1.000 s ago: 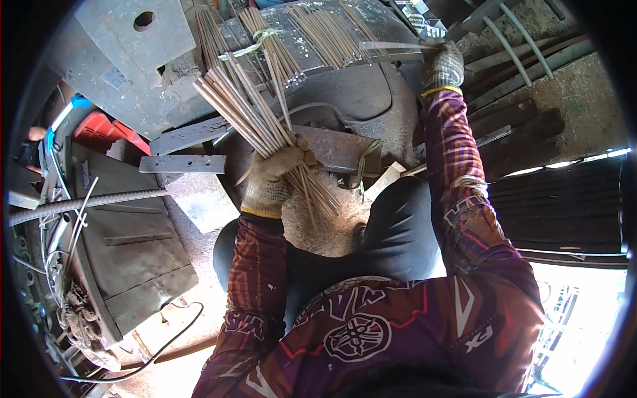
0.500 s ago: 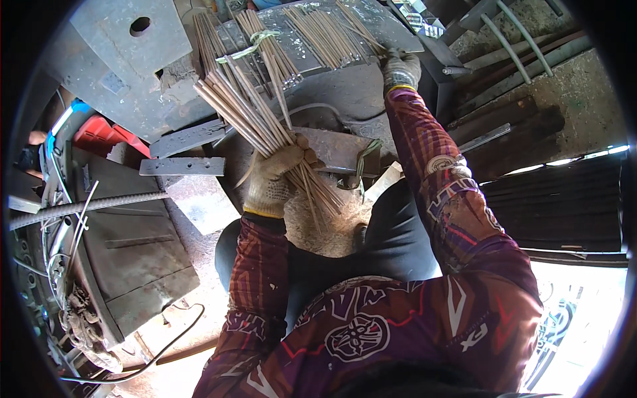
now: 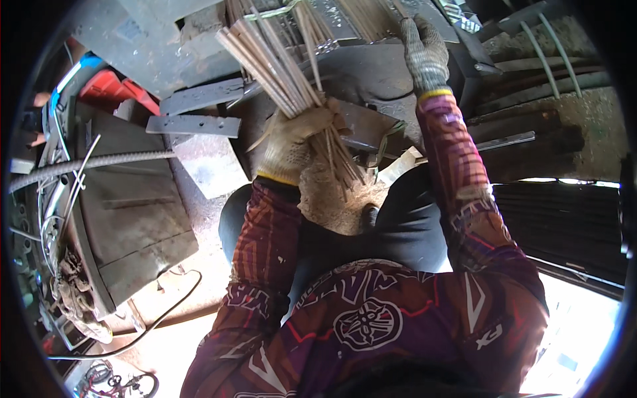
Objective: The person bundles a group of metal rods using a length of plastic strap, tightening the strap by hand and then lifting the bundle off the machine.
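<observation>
My left hand point(image 3: 292, 142), in a knitted work glove, is closed round a bundle of thin brown rods point(image 3: 269, 66). The bundle slants from the upper left down past my fist, its lower ends fanned out above the floor. Farther out to the right, my gloved right hand point(image 3: 426, 56) reaches to the bench, fingers together and tips at the end of a thin rod point(image 3: 399, 8). More rods point(image 3: 368, 20) lie side by side just left of it. Another group of rods point(image 3: 315, 30) with shiny ends lies nearer the middle, beside a pale green tie point(image 3: 272, 12).
Flat steel bars point(image 3: 192, 125) stick out left of the bundle. A ribbed steel bar point(image 3: 99, 162) crosses above a dark metal panel point(image 3: 142, 199). Curved metal rods point(image 3: 541, 60) stand at the far right, and a black cable point(image 3: 156, 358) loops at lower left.
The view has shifted, so the bench sits higher in the picture. My right hand has stretched farther forward, its fingers straighter. My left hand keeps its hold on the bundle.
</observation>
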A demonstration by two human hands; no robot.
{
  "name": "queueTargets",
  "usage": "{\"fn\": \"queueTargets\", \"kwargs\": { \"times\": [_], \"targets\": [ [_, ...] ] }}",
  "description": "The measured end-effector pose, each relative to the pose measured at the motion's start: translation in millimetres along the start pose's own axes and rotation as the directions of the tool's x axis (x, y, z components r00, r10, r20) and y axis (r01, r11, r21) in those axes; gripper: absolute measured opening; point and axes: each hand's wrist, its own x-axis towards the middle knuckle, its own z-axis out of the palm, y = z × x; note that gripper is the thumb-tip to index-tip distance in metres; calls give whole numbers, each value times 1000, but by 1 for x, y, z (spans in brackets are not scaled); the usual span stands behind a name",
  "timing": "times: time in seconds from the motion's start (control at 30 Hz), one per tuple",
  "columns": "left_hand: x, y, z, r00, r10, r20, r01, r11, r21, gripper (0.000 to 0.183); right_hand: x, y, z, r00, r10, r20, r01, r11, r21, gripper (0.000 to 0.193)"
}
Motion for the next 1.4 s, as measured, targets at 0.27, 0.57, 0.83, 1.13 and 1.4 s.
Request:
{"fn": "queueTargets", "kwargs": {
  "times": [0.27,0.57,0.83,1.13,1.4],
  "targets": [
    [5,1,-5,987,-143,71,151,981,-120,27,-90,-112,5,599,1,801,-651,582,487,71],
    [7,-6,10,993,94,71,-117,701,703,17,-92,-140,13,639,-199,743,-413,727,549,70],
    [53,-17,24,700,518,491,-581,15,814,33,-76,-155,-1,898,-246,364,88,913,399,90],
    [88,-44,35,717,484,503,-561,-27,827,35,-82,-111,-8,930,-246,272,29,789,613,74],
    [81,-45,27,753,424,504,-548,-20,836,37,-89,-100,-1,938,-250,239,62,801,596,79]
  ]
}}
